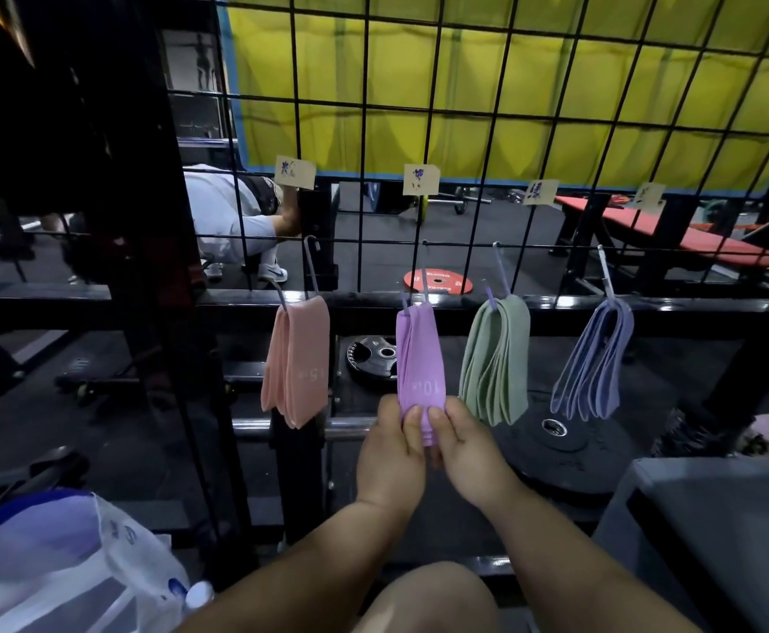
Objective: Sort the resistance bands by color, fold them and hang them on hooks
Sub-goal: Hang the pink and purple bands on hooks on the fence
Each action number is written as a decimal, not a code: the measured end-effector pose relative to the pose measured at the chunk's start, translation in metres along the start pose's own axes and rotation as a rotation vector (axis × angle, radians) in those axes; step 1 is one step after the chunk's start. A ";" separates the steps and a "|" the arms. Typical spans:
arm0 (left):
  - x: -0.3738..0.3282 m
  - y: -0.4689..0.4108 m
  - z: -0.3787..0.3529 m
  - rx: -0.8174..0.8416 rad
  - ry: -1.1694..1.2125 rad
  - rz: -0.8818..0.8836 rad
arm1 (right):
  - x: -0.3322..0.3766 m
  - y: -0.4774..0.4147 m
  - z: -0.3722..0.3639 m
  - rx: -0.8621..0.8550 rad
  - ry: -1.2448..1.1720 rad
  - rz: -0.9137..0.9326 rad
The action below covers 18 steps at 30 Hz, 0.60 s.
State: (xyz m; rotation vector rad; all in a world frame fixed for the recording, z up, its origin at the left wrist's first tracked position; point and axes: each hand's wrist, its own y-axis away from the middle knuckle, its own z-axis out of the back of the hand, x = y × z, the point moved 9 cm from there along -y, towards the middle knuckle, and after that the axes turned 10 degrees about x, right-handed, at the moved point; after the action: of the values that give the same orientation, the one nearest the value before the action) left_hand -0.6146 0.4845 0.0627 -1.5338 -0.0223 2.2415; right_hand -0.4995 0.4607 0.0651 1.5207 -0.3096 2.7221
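Observation:
Four bundles of folded bands hang from hooks on a black wire grid (437,130). From left to right they are the pink bands (298,358), the purple bands (419,358), the green bands (494,358) and the blue bands (595,358). A paper label is clipped to the grid above each bundle, such as the one over the purple bands (421,179). My left hand (391,454) and my right hand (464,450) both pinch the lower end of the purple bundle, thumbs on its front.
A white plastic bag (67,568) lies at the lower left. Black weight plates (556,431) lie on the floor behind the grid, and a grey box (716,518) stands at the right. A person sits behind the grid at the left, near a red bench (693,235).

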 end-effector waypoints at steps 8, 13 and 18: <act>0.002 -0.001 0.004 0.000 -0.102 0.036 | -0.009 0.009 0.006 0.046 0.095 -0.149; -0.004 -0.007 0.019 -0.092 -0.231 0.020 | 0.002 0.009 0.015 0.069 0.354 -0.255; -0.006 -0.006 0.032 -0.155 -0.307 0.085 | 0.019 0.017 0.031 -0.078 0.608 -0.255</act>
State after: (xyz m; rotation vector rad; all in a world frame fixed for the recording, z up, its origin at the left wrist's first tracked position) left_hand -0.6396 0.4950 0.0822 -1.2688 -0.2303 2.5764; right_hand -0.4849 0.4373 0.0937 0.6043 -0.1846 2.7468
